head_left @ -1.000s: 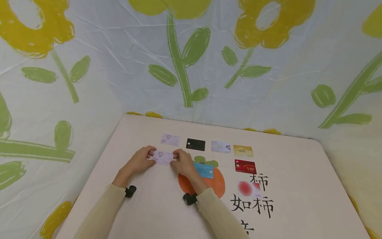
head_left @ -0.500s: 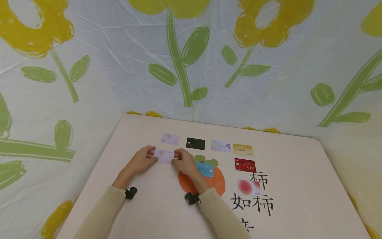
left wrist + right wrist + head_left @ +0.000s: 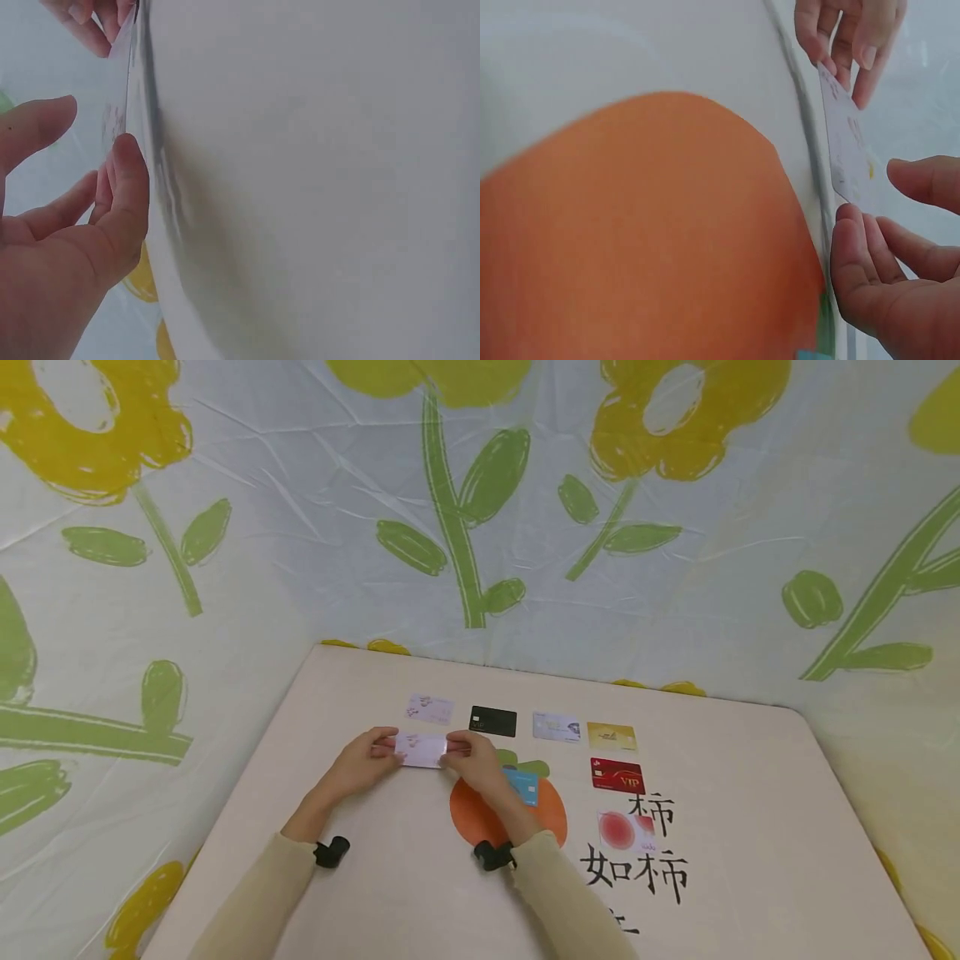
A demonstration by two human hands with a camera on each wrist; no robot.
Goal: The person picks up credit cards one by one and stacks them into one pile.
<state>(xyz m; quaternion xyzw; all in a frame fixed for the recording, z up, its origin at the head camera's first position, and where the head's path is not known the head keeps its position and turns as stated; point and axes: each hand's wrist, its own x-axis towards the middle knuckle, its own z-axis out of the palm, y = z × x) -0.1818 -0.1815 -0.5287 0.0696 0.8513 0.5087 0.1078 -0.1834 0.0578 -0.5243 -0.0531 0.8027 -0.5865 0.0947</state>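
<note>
Between both hands is a pale lilac bank card with a small floral print, gripped by its two short ends above the table. My left hand pinches the left end, and my right hand pinches the right end. From the left wrist view, the card appears nearly edge-on beside the fingers of my left hand. Its printed face shows in the right wrist view, where my right hand holds the lower corner. A similar lilac card lies just behind. My right hand and forearm partly cover a blue card.
Along the back lie a black card, a silver card and a gold card. Nearer, a red card and a white-and-pink card lie at the right. The pink tabletop bears a printed persimmon.
Both hands have shifted slightly right with the lilac card, which now looks more tilted, its near edge brighter. My right hand covers more of the blue card. The other cards lie still.
</note>
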